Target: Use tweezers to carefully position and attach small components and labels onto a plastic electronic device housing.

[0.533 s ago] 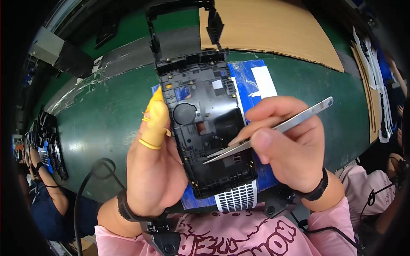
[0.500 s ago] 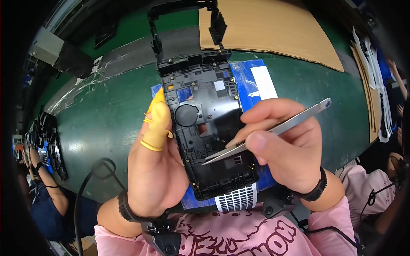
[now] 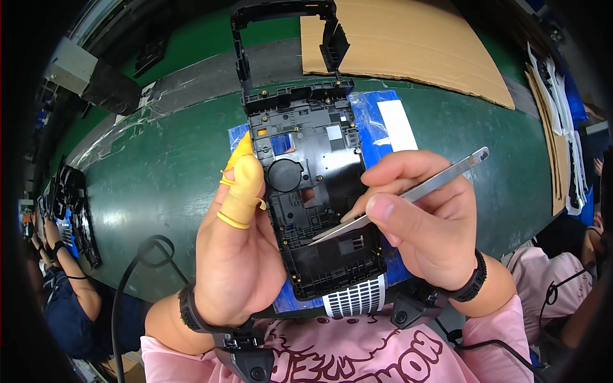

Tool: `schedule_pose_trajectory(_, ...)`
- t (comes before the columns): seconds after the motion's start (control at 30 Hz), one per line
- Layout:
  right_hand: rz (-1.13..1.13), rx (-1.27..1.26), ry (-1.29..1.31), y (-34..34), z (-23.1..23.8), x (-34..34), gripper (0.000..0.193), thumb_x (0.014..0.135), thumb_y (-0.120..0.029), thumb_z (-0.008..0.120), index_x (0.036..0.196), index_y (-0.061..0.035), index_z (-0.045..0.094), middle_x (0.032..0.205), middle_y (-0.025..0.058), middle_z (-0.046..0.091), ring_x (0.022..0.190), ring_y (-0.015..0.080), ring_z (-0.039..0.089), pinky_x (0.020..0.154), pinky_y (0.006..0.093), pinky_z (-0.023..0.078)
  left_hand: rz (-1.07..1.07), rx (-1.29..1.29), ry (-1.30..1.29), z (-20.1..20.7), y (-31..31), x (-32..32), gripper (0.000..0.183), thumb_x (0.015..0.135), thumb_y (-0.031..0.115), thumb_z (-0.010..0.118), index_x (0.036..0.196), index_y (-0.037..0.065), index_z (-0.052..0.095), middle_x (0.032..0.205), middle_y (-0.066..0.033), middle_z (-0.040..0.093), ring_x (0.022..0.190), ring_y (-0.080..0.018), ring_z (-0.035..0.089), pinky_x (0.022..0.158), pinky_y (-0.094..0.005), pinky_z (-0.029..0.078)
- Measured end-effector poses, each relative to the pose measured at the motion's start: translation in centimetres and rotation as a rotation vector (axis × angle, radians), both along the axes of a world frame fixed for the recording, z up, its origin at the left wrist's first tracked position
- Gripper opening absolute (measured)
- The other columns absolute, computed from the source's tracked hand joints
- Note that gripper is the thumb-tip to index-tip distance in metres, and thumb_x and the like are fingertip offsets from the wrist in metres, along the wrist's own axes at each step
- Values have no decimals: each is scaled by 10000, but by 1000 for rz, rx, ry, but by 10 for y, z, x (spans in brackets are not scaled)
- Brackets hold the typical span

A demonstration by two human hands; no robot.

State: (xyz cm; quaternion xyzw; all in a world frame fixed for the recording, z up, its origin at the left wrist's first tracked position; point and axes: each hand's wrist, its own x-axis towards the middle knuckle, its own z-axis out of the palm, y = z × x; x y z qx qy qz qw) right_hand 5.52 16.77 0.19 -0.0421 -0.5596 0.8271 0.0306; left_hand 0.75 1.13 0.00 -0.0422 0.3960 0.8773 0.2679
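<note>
My left hand [image 3: 237, 249], with yellow finger cots on its thumb and a finger, grips the left edge of a black plastic housing [image 3: 332, 185]. The housing has brass inserts, cut-outs, a round disc and an open frame at its far end. A small pale square patch [image 3: 334, 132] sits on its upper right part. In my right hand [image 3: 428, 217] is a pair of metal tweezers [image 3: 440, 183], pinched between thumb and fingers. The tweezers' tips point down-left over the lower part of the housing; whether they touch it or hold anything, I cannot tell.
Under the housing lies a blue pad [image 3: 377, 131] with a white label; a sheet of dark rectangular stickers [image 3: 354, 297] shows at its near edge. Cardboard [image 3: 408, 51] covers the far right of the green table [image 3: 159, 204]. Black housings [image 3: 73, 210] lie left, near other people.
The housing and my left hand have shifted slightly to the right. The tweezers' tips have moved a little to the right with them and still hover over the housing's lower part.
</note>
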Motion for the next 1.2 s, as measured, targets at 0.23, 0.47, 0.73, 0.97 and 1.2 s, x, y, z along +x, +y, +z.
schedule_pose_trajectory(0.23, -4, -2, -12, -1, 0, 0, 219, 770, -19, 585, 968, 40, 513, 778, 171, 631, 517, 52, 457, 463, 170, 352, 34, 40, -32, 0, -1, 1, 375, 923, 271, 385, 1218, 40, 381, 1088, -61, 520, 934, -131, 537, 818, -283, 450)
schedule_pose_trajectory(0.47, -4, -10, -22, -1, -2, 0, 218, 768, -11, 586, 968, 39, 516, 781, 158, 632, 520, 49, 460, 463, 170, 351, -16, 93, 10, 2, -2, 3, 471, 874, 309, 458, 1251, 48, 350, 1169, -113, 492, 1063, -227, 498, 901, -345, 408)
schedule_pose_trajectory(0.73, 28, 28, -141, 8, 7, -2, 195, 774, -12, 559, 963, 20, 526, 749, 155, 620, 491, 56, 440, 451, 175, 337, -6, -180, 223, 2, -4, 7, 867, 592, -157, 478, 1360, 68, 144, 1245, -93, 381, 1108, -206, 430, 902, -303, 378)
schedule_pose_trajectory(0.97, -206, 66, -106, 42, 0, -16, 112, 749, -3, 574, 857, 26, 566, 639, 39, 562, 487, 48, 456, 436, 166, 322, 212, -248, 426, 5, -24, -27, 675, 660, 22, 573, 1269, -2, 283, 1114, -117, 489, 1010, -212, 500, 889, -342, 407)
schedule_pose_trajectory(1.2, -131, 227, -192, 39, -6, -18, 87, 734, 6, 577, 820, 12, 586, 632, 12, 559, 530, 44, 498, 465, 166, 364, 15, 199, 418, -1, -55, -43, 293, 888, 50, 374, 1164, -2, 457, 1156, -113, 502, 1026, -220, 519, 924, -380, 404)
